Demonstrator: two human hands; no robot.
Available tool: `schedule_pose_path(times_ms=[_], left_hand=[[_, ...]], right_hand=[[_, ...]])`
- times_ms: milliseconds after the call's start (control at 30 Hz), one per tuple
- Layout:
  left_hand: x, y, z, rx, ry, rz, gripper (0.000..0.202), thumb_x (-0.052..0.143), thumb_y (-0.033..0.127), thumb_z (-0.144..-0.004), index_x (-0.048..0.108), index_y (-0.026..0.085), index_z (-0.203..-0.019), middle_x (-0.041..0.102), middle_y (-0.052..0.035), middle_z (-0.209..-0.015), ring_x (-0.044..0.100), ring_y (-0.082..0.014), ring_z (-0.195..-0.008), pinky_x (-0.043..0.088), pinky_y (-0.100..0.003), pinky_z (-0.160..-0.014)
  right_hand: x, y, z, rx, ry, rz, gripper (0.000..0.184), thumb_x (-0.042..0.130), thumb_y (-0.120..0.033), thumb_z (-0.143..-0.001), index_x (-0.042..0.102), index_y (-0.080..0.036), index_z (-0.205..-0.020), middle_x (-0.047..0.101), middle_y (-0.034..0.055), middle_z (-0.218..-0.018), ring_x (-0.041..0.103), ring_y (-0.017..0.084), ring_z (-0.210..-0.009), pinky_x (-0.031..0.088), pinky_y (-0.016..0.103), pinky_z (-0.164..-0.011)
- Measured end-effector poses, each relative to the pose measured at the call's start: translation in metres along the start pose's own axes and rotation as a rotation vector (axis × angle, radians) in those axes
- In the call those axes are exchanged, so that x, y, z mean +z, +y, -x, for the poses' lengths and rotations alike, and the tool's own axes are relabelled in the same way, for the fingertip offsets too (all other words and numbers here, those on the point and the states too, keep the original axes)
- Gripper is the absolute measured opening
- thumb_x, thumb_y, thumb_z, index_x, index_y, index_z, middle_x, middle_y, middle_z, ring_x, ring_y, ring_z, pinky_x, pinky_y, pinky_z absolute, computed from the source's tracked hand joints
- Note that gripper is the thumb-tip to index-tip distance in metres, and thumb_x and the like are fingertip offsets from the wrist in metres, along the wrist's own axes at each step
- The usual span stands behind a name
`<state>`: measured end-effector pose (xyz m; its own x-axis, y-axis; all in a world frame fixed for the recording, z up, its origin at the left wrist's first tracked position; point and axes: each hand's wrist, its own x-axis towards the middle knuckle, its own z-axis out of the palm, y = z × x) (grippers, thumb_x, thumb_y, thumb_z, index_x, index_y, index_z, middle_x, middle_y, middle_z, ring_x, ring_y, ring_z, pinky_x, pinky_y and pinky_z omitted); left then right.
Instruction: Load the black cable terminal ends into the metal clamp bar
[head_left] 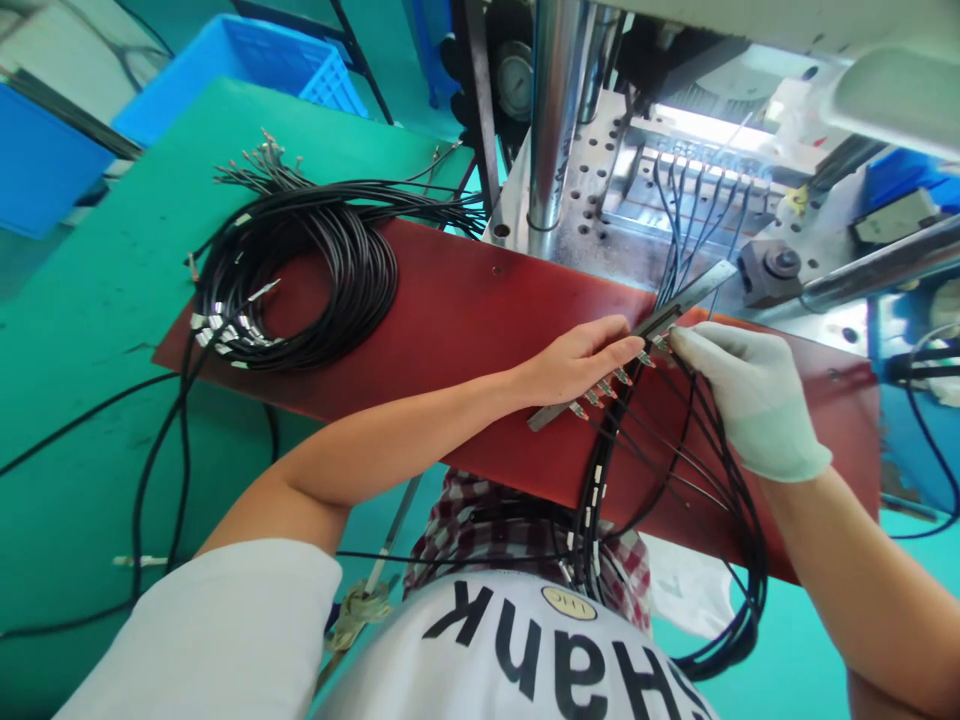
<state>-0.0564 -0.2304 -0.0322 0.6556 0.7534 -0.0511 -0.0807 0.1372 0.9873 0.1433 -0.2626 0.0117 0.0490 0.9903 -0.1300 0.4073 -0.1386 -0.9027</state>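
My bare left hand [581,355] is closed around a long metal bar fixture [709,287] held at a slant above the red board. Several small cable connectors [598,392] stick out along the near side of the bar. With a white glove on, my right hand [739,375] pinches a connector [660,342] on a black cable, close to the bar's middle. Black cables [739,530] loop from the connectors down past my lap. Beyond the bar, more cables [686,215] run into the metal mould [637,190] of the press.
A coil of black cables [352,260] lies on the left of the red board [465,310]. The press's steel column [551,120] and a clamp block [771,268] stand beyond the board. Blue crates [247,70] sit by the green table [97,320].
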Motion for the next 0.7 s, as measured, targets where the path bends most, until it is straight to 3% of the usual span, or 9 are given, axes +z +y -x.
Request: schedule_pose_path(times_ms=[300,567,700], left_hand=[[0.004,0.002,0.004,0.097,0.064,-0.171,0.049,0.049,0.066,-0.092,0.044,0.018,-0.08,0.044,0.0035,-0.068,0.045,-0.0083,-0.06,0.037,-0.023,-0.057],[0.003,-0.004,0.001,-0.045,-0.009,0.156,0.045,0.053,0.063,-0.091,0.046,0.018,-0.085,0.045,0.0034,-0.073,0.05,-0.0062,-0.055,0.043,-0.018,-0.047],[0.002,-0.007,0.0,-0.062,-0.024,0.2,0.044,0.052,0.061,-0.092,0.048,0.018,-0.088,0.048,0.0032,-0.073,0.048,-0.0049,-0.054,0.043,-0.017,-0.046]], right_hand=[[-0.001,-0.004,0.006,0.022,0.025,0.056,0.029,0.073,-0.045,-0.084,0.073,-0.016,-0.077,0.063,0.0025,-0.077,0.052,0.013,-0.074,0.037,0.027,-0.066],[-0.003,0.004,-0.005,0.078,-0.098,-0.059,0.032,0.072,-0.05,-0.083,0.072,-0.018,-0.08,0.063,0.0017,-0.084,0.052,0.014,-0.077,0.038,0.026,-0.067],[-0.004,0.001,-0.005,0.028,-0.096,-0.006,0.032,0.067,-0.047,-0.087,0.068,-0.018,-0.074,0.057,0.0013,-0.077,0.049,0.014,-0.074,0.036,0.027,-0.065]])
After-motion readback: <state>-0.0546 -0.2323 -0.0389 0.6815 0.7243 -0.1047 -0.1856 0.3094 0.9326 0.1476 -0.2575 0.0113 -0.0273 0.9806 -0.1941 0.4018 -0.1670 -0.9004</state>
